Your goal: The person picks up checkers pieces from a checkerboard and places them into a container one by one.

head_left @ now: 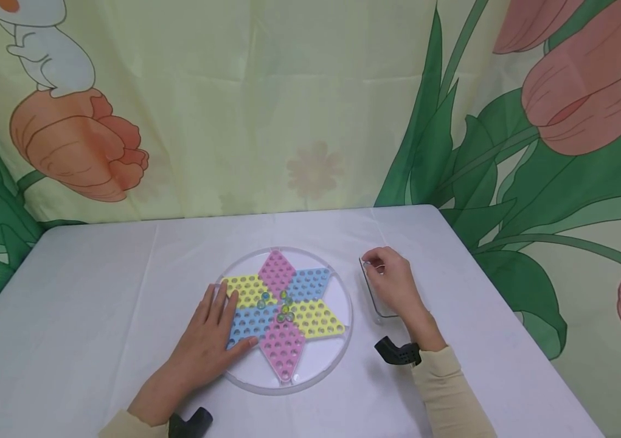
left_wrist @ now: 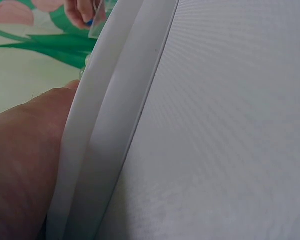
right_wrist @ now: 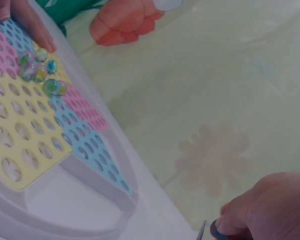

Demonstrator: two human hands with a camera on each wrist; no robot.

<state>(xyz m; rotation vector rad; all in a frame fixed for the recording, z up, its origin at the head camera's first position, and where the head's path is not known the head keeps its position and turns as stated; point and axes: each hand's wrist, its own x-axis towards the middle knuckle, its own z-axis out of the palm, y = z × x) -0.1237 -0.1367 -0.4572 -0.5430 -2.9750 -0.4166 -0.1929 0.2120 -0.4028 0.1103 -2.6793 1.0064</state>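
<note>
Two hands work unlabelled things: left hand (head_left: 206, 340) lies flat, fingers apart, on the star board (head_left: 284, 316) mid-worktop, while right hand (head_left: 392, 283) pinches a half-hidden blue marble (right_wrist: 217, 234) over a clear tray (head_left: 378, 310).

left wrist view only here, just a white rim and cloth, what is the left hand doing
Observer: The left hand lies flat, fingers straight, on the left side of the star board, over its blue section.
Operator: any marbles on it
Observer: Yes, a small cluster of marbles sits near the board's centre, clear of the left hand.
Operator: where's the other hand
Observer: The right hand is right of the board, over a clear container; the right wrist view shows its fingers pinching something small and blue.
</note>
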